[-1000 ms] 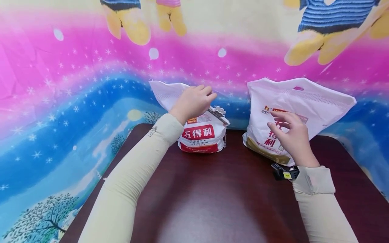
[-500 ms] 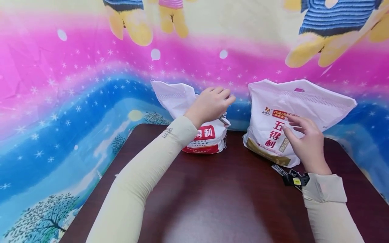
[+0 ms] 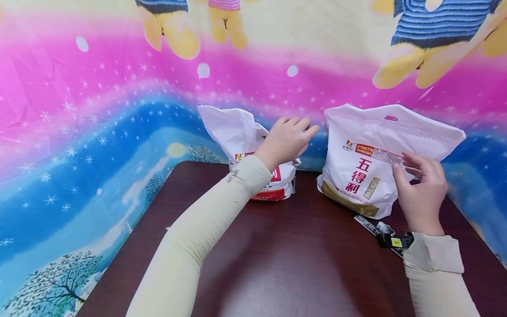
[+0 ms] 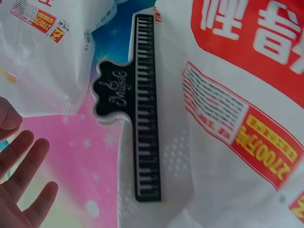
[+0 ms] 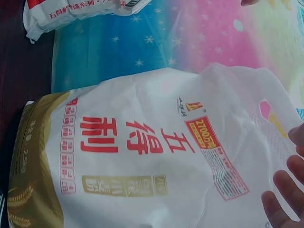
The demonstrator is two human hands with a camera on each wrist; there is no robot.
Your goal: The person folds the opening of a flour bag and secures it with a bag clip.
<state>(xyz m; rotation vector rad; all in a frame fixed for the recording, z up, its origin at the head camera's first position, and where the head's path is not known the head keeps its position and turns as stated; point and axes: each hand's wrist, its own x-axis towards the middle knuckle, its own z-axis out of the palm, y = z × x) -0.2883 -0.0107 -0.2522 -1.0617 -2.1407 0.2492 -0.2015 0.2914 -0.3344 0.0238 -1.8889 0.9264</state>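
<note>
On the left stands a smaller white flour bag [image 3: 233, 136] with red panels. A long clip printed with piano keys and "Music" [image 4: 146, 109] lies along its side in the left wrist view. My left hand [image 3: 286, 141] hovers in front of that bag's right side, fingers loosely bent and spread, holding nothing. Further right stands a larger white flour bag [image 3: 358, 149] with a gold base and a handle hole. My right hand [image 3: 421, 189] is at this bag's right side, fingers apart and fingertips overlapping its edge in the head view. Nothing is held in it.
A second piano-key clip [image 3: 366, 223] lies on the dark red table [image 3: 277, 246] before the larger bag, partly behind the black wrist strap [image 3: 396, 241]. A patterned cloth backdrop [image 3: 119, 119] hangs right behind the table.
Both hands have moved right: the left from over the smaller bag's top toward its right side, the right from before the larger bag's front to its right edge. The bags stay put.
</note>
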